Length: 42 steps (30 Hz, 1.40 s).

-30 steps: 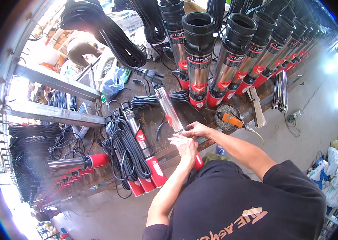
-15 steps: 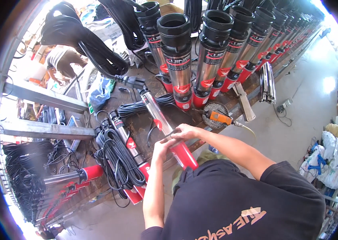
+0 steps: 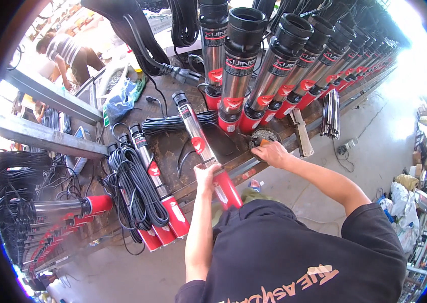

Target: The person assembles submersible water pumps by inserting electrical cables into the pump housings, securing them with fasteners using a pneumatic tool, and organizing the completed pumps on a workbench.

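Your workbench (image 3: pixel 173 146) runs across the view, dark and cluttered, with a long row of upright steel pumps (image 3: pixel 284 60) with red bases lined along its far edge. On its left part lie bundled black cables (image 3: pixel 135 187) draped over more pumps laid flat, their red ends hanging past the near edge. Between these and the upright row lies the pump you are working on, a slim steel pump (image 3: pixel 198 139) set diagonally, its dark cap pointing away from you and its red end (image 3: pixel 227 189) jutting over the bench's near edge. Your left hand (image 3: pixel 206 175) grips it where steel meets red, fingers curled round the body. Your right hand (image 3: pixel 270 151) rests at a small round dish of tiny parts (image 3: pixel 264 135) just beside the upright pumps; its fingertips are bunched together around something small and orange, though you cannot tell what it is.
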Each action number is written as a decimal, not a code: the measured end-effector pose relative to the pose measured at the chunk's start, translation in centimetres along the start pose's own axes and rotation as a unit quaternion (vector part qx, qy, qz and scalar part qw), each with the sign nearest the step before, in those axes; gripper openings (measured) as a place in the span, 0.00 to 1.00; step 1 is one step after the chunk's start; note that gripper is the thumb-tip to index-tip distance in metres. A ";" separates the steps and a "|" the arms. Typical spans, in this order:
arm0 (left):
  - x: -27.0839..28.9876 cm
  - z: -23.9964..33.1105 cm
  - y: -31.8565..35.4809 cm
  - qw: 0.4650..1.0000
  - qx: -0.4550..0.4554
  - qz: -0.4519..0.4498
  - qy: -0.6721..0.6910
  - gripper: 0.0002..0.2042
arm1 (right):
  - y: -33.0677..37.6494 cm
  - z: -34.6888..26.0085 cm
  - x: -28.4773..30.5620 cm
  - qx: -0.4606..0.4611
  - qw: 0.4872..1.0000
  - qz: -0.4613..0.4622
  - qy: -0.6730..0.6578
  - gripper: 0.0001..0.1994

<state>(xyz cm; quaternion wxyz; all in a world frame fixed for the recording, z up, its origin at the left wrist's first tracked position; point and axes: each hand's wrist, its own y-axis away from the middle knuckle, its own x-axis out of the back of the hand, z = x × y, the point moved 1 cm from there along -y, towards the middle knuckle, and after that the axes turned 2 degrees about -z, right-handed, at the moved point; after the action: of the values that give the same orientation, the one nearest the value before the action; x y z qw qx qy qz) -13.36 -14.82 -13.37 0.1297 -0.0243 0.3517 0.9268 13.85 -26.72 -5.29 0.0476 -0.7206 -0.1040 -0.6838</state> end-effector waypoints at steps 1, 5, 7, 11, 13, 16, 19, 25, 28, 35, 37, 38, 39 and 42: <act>0.0 -0.1 -0.1 1.000 -0.004 -0.002 0.005 0.43 | -0.1 0.2 -0.2 0.006 1.000 -0.014 0.010 0.10; 0.0 0.2 0.0 1.000 0.003 -0.019 0.009 0.43 | 0.1 1.1 -0.7 0.046 0.997 -0.046 0.030 0.04; 0.4 -0.3 -0.4 1.000 -0.013 -0.017 0.001 0.43 | 0.3 1.0 -0.4 0.049 0.998 -0.039 0.015 0.02; 0.7 -1.0 -1.0 1.000 -0.010 -0.009 -0.021 0.44 | 0.8 0.4 -0.4 0.020 1.000 0.009 -0.007 0.03; 0.7 -1.2 -1.3 1.000 -0.010 -0.006 -0.029 0.44 | 0.4 -0.1 0.0 -0.019 0.996 0.054 -0.064 0.04; 0.4 -0.8 -1.0 1.000 -0.005 -0.015 -0.021 0.44 | -1.8 -1.8 0.0 -0.074 0.967 0.119 -0.213 0.06; 0.5 -0.3 -1.0 0.999 0.016 -0.046 -0.003 0.43 | -5.3 -4.4 -0.1 -0.141 0.852 0.080 -0.497 0.08; 0.7 0.3 -0.7 0.996 0.001 -0.073 0.057 0.38 | -9.7 -7.6 -1.4 -0.172 0.667 -0.015 -0.724 0.08; 0.5 0.2 -0.4 0.997 -0.006 -0.041 0.057 0.37 | -10.1 -7.8 -2.4 -0.096 0.750 0.031 -0.654 0.09; 0.8 0.3 -0.6 0.999 -0.002 -0.047 0.026 0.39 | -10.1 -7.9 -4.5 -0.229 0.663 -0.010 -0.712 0.16; 0.5 0.7 -0.3 0.998 0.004 -0.060 0.014 0.40 | -9.1 -8.0 -4.1 -0.295 0.577 -0.010 -0.762 0.15; 0.4 0.7 0.0 0.999 0.016 -0.040 0.003 0.42 | -8.6 -8.1 -4.0 -0.339 0.510 0.014 -0.791 0.15; 0.5 0.5 0.0 0.999 0.012 -0.032 0.000 0.42 | -8.0 -8.2 -3.8 -0.379 0.440 0.039 -0.813 0.15; 1.1 -0.3 -0.8 1.000 0.003 -0.027 0.000 0.45 | -5.7 -4.5 -7.1 -0.458 0.074 0.132 -0.876 0.15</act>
<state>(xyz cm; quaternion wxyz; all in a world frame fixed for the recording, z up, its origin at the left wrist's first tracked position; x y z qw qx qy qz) -14.27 -14.17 -14.25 0.1542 -0.0337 0.3534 0.9221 7.97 -22.72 -12.49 -0.3278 -0.6875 0.3592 0.5393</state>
